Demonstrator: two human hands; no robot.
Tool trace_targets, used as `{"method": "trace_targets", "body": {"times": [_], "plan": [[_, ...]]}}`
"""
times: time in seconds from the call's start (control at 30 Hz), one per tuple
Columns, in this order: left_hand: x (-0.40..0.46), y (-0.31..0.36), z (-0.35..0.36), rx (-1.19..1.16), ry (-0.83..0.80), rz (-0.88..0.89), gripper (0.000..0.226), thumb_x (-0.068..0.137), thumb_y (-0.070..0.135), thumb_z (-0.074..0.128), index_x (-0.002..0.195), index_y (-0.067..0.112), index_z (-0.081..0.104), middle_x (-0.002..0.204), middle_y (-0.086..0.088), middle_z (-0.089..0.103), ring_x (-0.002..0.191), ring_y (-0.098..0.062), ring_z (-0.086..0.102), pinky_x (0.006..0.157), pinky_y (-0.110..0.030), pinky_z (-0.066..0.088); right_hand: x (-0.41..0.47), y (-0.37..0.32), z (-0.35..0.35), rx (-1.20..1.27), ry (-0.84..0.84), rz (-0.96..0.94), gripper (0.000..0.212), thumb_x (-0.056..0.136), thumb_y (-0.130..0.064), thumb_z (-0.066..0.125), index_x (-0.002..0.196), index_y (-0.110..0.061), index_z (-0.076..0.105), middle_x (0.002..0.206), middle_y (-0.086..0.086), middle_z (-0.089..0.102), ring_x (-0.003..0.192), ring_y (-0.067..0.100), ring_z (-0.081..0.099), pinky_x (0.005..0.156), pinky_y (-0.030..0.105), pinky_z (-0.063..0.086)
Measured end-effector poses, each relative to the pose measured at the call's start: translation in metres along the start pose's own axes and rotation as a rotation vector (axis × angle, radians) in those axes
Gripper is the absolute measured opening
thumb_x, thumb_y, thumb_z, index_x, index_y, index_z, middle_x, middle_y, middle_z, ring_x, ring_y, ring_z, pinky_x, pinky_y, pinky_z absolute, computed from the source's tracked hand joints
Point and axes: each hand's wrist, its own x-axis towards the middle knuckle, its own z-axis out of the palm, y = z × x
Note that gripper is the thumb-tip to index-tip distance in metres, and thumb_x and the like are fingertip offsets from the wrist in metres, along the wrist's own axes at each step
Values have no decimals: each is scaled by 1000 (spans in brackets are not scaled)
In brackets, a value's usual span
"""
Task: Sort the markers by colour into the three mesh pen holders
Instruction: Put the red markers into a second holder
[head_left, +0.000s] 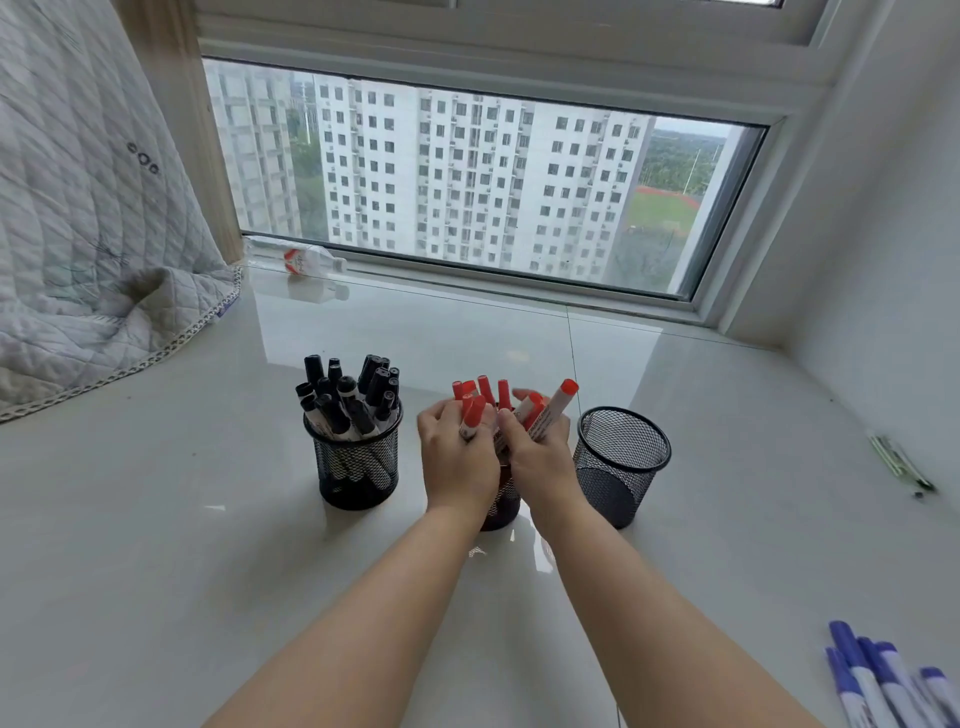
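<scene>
Reds were the step in hand: my left hand (457, 457) gripped one red marker (471, 418) and my right hand (537, 452) clasped a few more (553, 410), all over the middle mesh holder (503, 501), long axes near upright, caps up and tilted away. Next, I judged, came lowering them in, then fetching the blue markers (878, 680) for the empty holder (621, 462); the black markers (350, 400) already filled theirs.
</scene>
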Motion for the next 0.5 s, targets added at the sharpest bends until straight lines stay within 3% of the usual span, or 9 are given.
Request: {"method": "trace_targets", "body": {"times": [0.1, 0.23, 0.33, 0.4, 0.43, 0.5], "plan": [[4, 1, -4, -1, -101, -77, 10, 91, 34, 53, 91, 28, 60, 109, 2, 49, 94, -13, 54, 83, -23, 36, 0, -1, -3, -10, -86, -4, 32, 90, -17, 59, 119, -26, 46, 129, 14, 52, 112, 25, 60, 100, 43, 46], [4, 6, -10, -129, -186, -92, 13, 85, 41, 57, 86, 29, 62, 113, -7, 59, 100, -14, 60, 91, -32, 48, -2, -2, -7, -57, -116, -21, 29, 90, -21, 59, 117, -21, 50, 114, 6, 65, 104, 17, 64, 90, 32, 51], [3, 14, -11, -233, -119, 21, 17, 81, 45, 58, 83, 29, 60, 115, -3, 51, 89, 5, 59, 77, -12, 48, -2, -5, -9, -2, -114, 9, 25, 89, -28, 59, 112, -30, 50, 110, -4, 61, 89, -3, 63, 68, 11, 48], [3, 14, -10, -180, -80, 58, 24, 81, 51, 51, 83, 29, 59, 112, -1, 49, 93, -6, 59, 85, -24, 49, -1, -7, -12, 9, -73, -3, 25, 91, -30, 55, 115, -28, 50, 107, -5, 57, 87, -2, 60, 66, 11, 46], [3, 11, -10, -134, -70, 59, 22, 85, 49, 47, 83, 31, 58, 109, 0, 49, 97, -13, 58, 90, -33, 48, -1, -7, -13, -10, -55, -16, 24, 93, -30, 52, 116, -27, 51, 108, -5, 55, 90, 0, 58, 70, 13, 45], [4, 7, -11, -44, -64, 89, 25, 95, 38, 40, 77, 36, 58, 102, 3, 51, 96, -15, 57, 93, -37, 45, -1, -8, -14, -48, -33, -41, 19, 96, -29, 44, 113, -25, 53, 106, -5, 57, 91, 2, 58, 72, 13, 46]]}}
